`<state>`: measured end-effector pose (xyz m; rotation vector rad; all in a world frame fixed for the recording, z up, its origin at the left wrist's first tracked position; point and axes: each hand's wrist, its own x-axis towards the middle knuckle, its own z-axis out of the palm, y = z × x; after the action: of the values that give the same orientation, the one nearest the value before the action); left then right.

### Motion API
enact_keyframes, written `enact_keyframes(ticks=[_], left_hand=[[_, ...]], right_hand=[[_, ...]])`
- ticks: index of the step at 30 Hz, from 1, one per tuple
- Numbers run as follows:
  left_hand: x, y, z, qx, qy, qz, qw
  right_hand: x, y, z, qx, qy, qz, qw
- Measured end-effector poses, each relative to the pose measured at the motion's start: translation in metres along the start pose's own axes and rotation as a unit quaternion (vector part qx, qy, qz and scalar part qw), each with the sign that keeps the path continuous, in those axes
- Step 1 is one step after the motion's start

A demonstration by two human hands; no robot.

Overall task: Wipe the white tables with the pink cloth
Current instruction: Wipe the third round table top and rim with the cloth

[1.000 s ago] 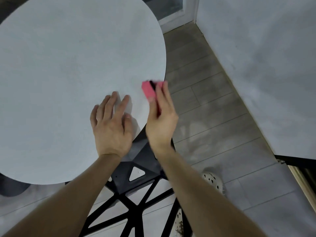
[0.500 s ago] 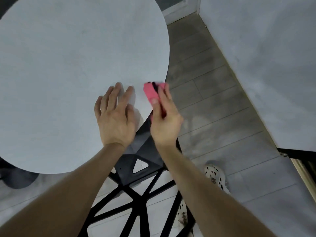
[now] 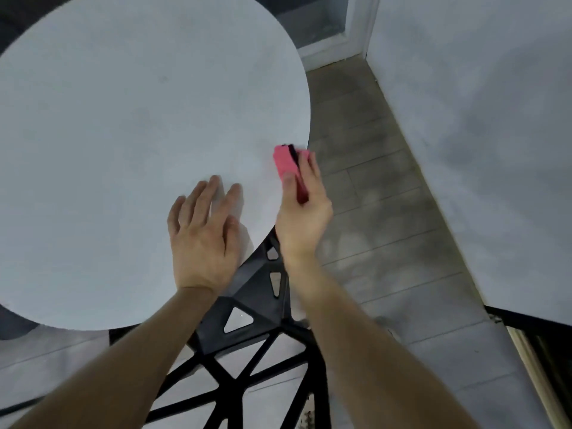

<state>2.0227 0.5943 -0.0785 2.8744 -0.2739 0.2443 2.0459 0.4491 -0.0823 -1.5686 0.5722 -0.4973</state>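
A round white table (image 3: 123,134) fills the left and middle of the head view. My right hand (image 3: 305,212) grips a folded pink cloth (image 3: 286,162) at the table's right edge, thumb on top of the cloth. My left hand (image 3: 204,233) lies flat on the tabletop just left of it, fingers straight and spread. A second white table (image 3: 479,134) fills the right side.
A black geometric chair (image 3: 247,320) stands under the round table's near edge, between my forearms. A strip of grey plank floor (image 3: 371,227) runs between the two tables. A white door frame (image 3: 356,35) stands at the far end.
My right hand has turned the pink cloth and brought it down along the table's right edge. My left hand stays flat on the tabletop. The camera has shifted slightly.
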Motion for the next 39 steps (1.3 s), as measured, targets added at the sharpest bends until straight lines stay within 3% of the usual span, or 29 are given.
enact_keyframes(ticks=[4,9,13,19,23,28,34,39], left_hand=[[0.000,0.002,0.000,0.006,-0.002,0.005,1.000],[-0.002,0.000,0.000,0.012,-0.005,0.009,1.000],[0.001,0.003,-0.003,0.019,-0.014,0.004,1.000],[0.007,0.009,-0.005,0.048,-0.032,-0.009,0.998],[0.020,0.014,-0.013,0.065,-0.045,-0.036,0.996],[0.122,0.028,0.002,0.044,0.017,-0.103,0.994],[0.277,0.016,0.044,0.067,0.043,-0.143,0.986],[0.350,-0.003,0.066,0.097,-0.010,-0.207,0.973]], right_hand=[[0.144,0.001,0.032,-0.061,-0.066,-0.003,0.996],[0.079,-0.005,0.007,-0.057,-0.076,-0.028,0.995],[0.012,-0.011,-0.027,-0.068,-0.151,-0.034,0.986],[0.182,0.001,0.042,-0.098,-0.159,-0.055,0.981],[0.183,-0.007,0.041,-0.086,-0.179,-0.031,0.980],[0.136,0.001,-0.001,-0.080,-0.217,-0.040,0.972],[0.290,-0.017,0.101,-0.071,-0.270,-0.014,0.960],[0.288,-0.019,0.089,-0.078,-0.298,-0.015,0.951]])
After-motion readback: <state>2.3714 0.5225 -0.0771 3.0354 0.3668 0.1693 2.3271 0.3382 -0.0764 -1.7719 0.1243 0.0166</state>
